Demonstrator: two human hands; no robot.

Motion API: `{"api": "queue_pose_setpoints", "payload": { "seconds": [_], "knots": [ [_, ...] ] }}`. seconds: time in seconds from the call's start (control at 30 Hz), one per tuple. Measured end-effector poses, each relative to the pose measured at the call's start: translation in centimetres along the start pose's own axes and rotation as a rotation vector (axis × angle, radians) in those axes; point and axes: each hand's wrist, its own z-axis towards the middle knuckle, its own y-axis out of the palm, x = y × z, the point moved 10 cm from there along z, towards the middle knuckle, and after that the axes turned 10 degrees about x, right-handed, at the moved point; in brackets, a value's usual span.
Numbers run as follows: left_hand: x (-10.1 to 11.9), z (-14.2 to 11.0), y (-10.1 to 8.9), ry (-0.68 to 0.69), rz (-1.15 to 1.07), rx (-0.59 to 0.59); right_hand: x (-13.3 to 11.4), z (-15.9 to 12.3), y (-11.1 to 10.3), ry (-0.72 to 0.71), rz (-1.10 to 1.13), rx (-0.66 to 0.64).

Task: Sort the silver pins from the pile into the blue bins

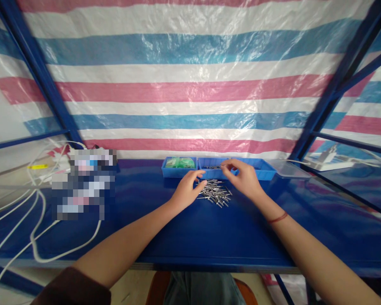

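A loose pile of thin silvery metal pins [215, 194], rivet-like in shape, lies on the blue table. At the pile's left edge is my left hand [186, 189], open, its thumb and fingers apart. My right hand [245, 180] is over the far right side of the pile, in front of the bins. Its thumb and fingertips are pinched together; what they hold, if anything, is too small to make out. Behind the pile, the middle blue bin [209, 173] contains some small metal pieces. The right blue bin [268, 173] is partly hidden by my right hand.
Green packets [180, 162] fill the left blue bin [178, 173]. A clear plastic lid [285, 168] lies right of the bins. White cables [40, 237] loop over the table's left side near a blurred-out patch. Blue metal posts [339, 80] and striped sheeting [190, 91] enclose the table.
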Motion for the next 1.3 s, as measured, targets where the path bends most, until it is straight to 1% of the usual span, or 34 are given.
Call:
{"api": "queue_pose_setpoints", "payload": {
  "seconds": [0.1, 0.13, 0.2, 0.27, 0.3, 0.37, 0.43, 0.5, 0.6, 0.7, 0.8, 0.93, 1.07, 1.2, 1.3],
  "knots": [
    [1.3, -0.7, 1.3, 0.111, 0.105, -0.163, 4.5, 0.8, -2.8, 0.045, -0.264, 0.136],
    [1.6, -1.0, 1.7, 0.135, 0.135, -0.214, 6.1, 0.9, -3.6, 0.077, -0.351, 0.161],
    [1.9, -1.6, 2.4, 0.155, 0.168, -0.290, 8.8, 0.8, -4.6, 0.147, -0.501, 0.164],
    [2.0, -2.1, 3.0, 0.165, 0.176, -0.338, 10.1, 0.7, -4.9, 0.167, -0.591, 0.150],
    [2.0, -2.2, 3.2, 0.172, 0.179, -0.354, 10.3, 0.6, -4.9, 0.162, -0.612, 0.150],
    [1.9, -2.3, 3.5, 0.188, 0.194, -0.371, 9.7, 0.6, -4.7, 0.135, -0.607, 0.162],
    [1.9, -2.2, 3.6, 0.207, 0.203, -0.372, 8.6, 0.6, -4.1, 0.107, -0.552, 0.158],
    [2.0, -2.1, 3.4, 0.220, 0.214, -0.357, 7.5, 0.7, -3.0, 0.076, -0.470, 0.106],
    [2.1, -1.9, 3.2, 0.234, 0.257, -0.330, 5.5, 0.3, -0.6, 0.011, -0.326, -0.068],
    [2.0, -1.9, 3.3, 0.242, 0.311, -0.328, 3.4, -0.6, 1.7, -0.040, -0.194, -0.255],
    [1.9, -2.0, 3.4, 0.254, 0.350, -0.337, 1.7, -1.5, 3.2, -0.054, -0.099, -0.360],
    [2.1, -2.0, 3.5, 0.284, 0.329, -0.343, 0.0, -2.2, 4.2, -0.076, -0.008, -0.438],
    [2.1, -1.9, 3.3, 0.262, 0.317, -0.320, -0.9, -2.6, 4.6, -0.095, 0.043, -0.490],
    [2.0, -1.3, 2.4, 0.199, 0.277, -0.249, -1.4, -3.0, 5.0, -0.095, 0.076, -0.519],
    [2.0, -0.7, 1.3, 0.131, 0.145, -0.163, -1.5, -3.3, 5.3, -0.053, 0.138, -0.518]
  ]
}}
